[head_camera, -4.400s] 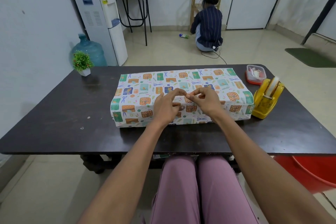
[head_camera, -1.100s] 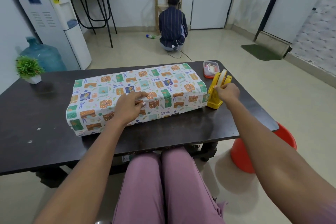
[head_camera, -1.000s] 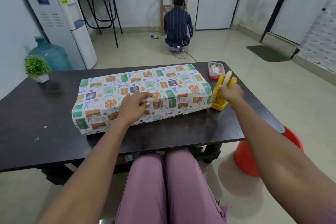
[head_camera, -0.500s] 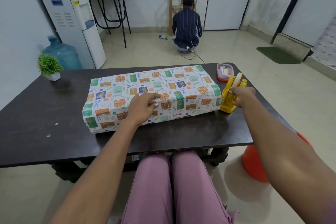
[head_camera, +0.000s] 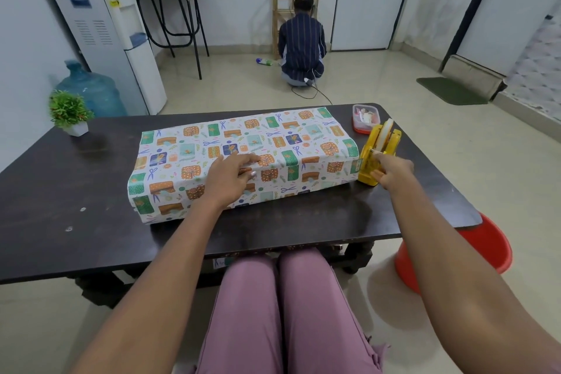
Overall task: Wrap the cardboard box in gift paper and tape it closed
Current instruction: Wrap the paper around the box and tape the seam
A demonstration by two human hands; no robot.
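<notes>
The wrapped box [head_camera: 243,158] lies across the dark table [head_camera: 60,179]. The left hand [head_camera: 229,177] presses flat, fingers straight, on its top. The right hand [head_camera: 391,170] pinches tape at the yellow dispenser [head_camera: 378,150] just beside the box.

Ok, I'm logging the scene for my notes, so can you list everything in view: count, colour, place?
Gift-wrapped rectangular box: one, white paper with orange, green and blue prints, middle of table.
Yellow plastic tape dispenser: one, at the box's right end.
Small clear tub with red base: one, far right table corner.
Dark wooden table: one.
Small green potted plant: one, white pot, far left table corner.
White water dispenser: one, left wall.
Blue water jug: one, floor beside dispenser.
Red plastic tub: one, floor right of table.
Green doormat: one, far right floor.
Crouching person in dark striped shirt: one, back wall.
Left hand: flat on the box.
Right hand: fingers at the dispenser.
</notes>
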